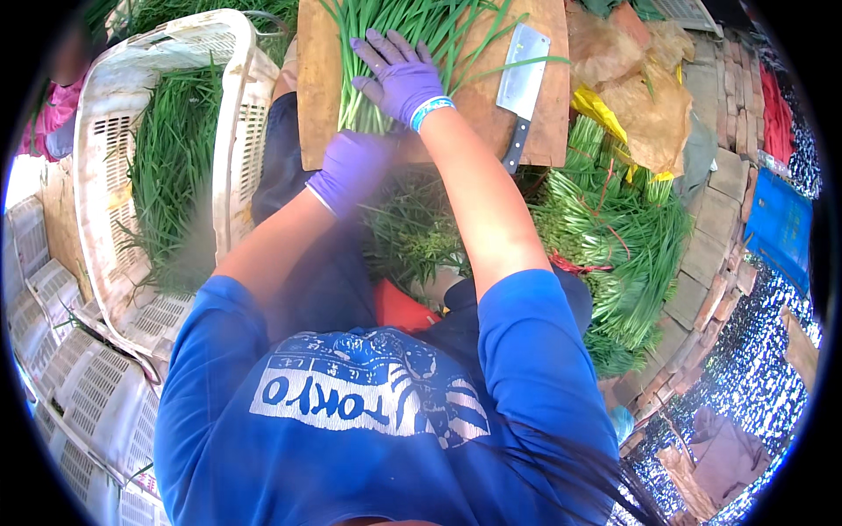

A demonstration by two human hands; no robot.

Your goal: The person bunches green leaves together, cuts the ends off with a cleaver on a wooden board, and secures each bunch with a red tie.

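Fingers (369, 58) spread, right hand (410, 88) rests on stalks (354, 103).

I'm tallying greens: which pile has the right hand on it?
The pile on the wooden board, under the right hand; that hand is away from the basket's greens and the heap at right.

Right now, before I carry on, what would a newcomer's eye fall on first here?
First, the purple-gloved right hand, laid across long green stalks on the wooden board, with the blurred left hand near their pale ends. Next, the broad cleaver on the board's right side. Left of the board, a big white crate holds more greens.
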